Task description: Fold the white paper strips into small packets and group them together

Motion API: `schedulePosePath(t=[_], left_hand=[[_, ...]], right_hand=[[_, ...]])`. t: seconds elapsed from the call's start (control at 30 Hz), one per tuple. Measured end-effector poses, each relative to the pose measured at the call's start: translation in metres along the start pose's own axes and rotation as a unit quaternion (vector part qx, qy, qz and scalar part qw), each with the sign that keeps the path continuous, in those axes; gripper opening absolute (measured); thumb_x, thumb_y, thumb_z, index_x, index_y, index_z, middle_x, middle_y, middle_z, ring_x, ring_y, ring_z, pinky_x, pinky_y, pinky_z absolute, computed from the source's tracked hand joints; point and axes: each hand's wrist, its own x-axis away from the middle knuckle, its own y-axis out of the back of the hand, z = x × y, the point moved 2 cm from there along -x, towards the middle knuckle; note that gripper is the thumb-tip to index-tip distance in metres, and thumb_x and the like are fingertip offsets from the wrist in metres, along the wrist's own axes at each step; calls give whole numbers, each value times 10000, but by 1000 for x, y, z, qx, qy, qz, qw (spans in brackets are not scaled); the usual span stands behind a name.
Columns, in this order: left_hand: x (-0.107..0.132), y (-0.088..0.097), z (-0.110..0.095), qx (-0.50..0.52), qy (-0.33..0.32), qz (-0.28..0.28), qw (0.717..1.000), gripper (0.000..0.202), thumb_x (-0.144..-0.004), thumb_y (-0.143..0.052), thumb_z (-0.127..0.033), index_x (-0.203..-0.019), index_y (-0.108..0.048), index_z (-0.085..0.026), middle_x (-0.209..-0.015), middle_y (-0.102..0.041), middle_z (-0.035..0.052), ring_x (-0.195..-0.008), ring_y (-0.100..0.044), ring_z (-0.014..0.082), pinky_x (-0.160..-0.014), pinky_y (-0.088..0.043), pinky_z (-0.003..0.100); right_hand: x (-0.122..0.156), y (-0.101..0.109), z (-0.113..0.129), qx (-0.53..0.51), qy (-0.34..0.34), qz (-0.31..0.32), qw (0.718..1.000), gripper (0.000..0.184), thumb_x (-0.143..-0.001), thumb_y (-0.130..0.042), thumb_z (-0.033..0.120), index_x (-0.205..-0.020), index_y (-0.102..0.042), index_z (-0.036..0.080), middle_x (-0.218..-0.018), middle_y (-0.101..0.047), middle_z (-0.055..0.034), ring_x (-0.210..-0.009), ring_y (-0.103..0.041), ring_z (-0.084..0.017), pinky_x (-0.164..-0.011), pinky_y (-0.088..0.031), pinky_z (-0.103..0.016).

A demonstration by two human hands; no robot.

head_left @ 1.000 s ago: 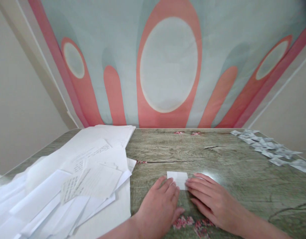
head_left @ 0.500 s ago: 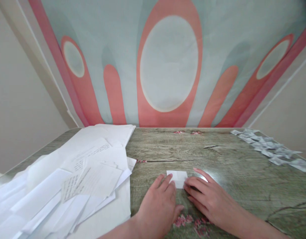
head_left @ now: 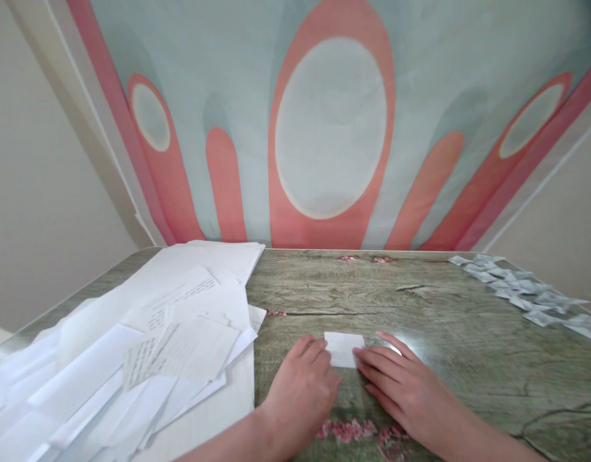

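A small white piece of paper (head_left: 344,350), with a faint crease across it, lies flat on the wood-patterned table (head_left: 334,289) in the head view. At its left edge is my left hand (head_left: 305,388), closed, with the fingers curled together and the fingertips against the paper. My right hand (head_left: 396,378) lies open along the right edge. Its fingers are stretched out, some fingertips touch the paper, and one finger is raised apart from the others. The undersides of both hands are hidden.
A spread heap of white paper sheets and strips (head_left: 179,346), some printed, covers the table's left side. Several small folded paper pieces (head_left: 521,282) lie in rows at the back right. Behind the table's far edge rises a patterned grey and coral wall covering (head_left: 331,128).
My left hand's fingers have drawn back from the top of the paper to its left edge and curled in. My right hand stays nearly in place. The whole view has shifted slightly.
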Motion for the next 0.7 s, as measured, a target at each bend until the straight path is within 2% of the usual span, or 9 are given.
schedulePosePath(t=[0.17,0.33,0.6,0.7], left_hand=[[-1,-2,6,45,-42,6,998,152,-883,-482,-167,-1001,-576,-148,-950,-635,53,-949,-566,177,-888,-393,337],[-1,-7,6,54,-50,40,996,136,-884,-472,-148,-983,-564,-142,-900,-625,57,-906,-581,177,-847,-429,333],[-1,-6,9,55,-57,74,994,228,-859,-499,-157,-1080,-531,-110,-1019,-594,104,-1008,-546,217,-907,-418,357],[1,-6,9,55,-56,76,994,244,-875,-467,-159,-1108,-522,-107,-1050,-586,114,-1044,-531,218,-934,-405,357]], right_hand=[[1,-5,6,9,1,-8,1000,302,-927,-351,143,-1026,-634,178,-1007,-671,-52,-913,-601,-177,-1014,-318,-476],[1,-13,8,-2,12,-12,1000,286,-917,-360,123,-996,-630,175,-972,-673,-42,-867,-600,-166,-1024,-312,-452],[-7,-21,8,76,2,51,996,225,-794,-462,53,-907,-624,161,-924,-665,-59,-829,-604,-185,-905,-406,-397],[-6,-21,12,98,2,33,995,267,-742,-459,23,-906,-641,130,-931,-675,-95,-846,-602,-206,-884,-413,-378]])
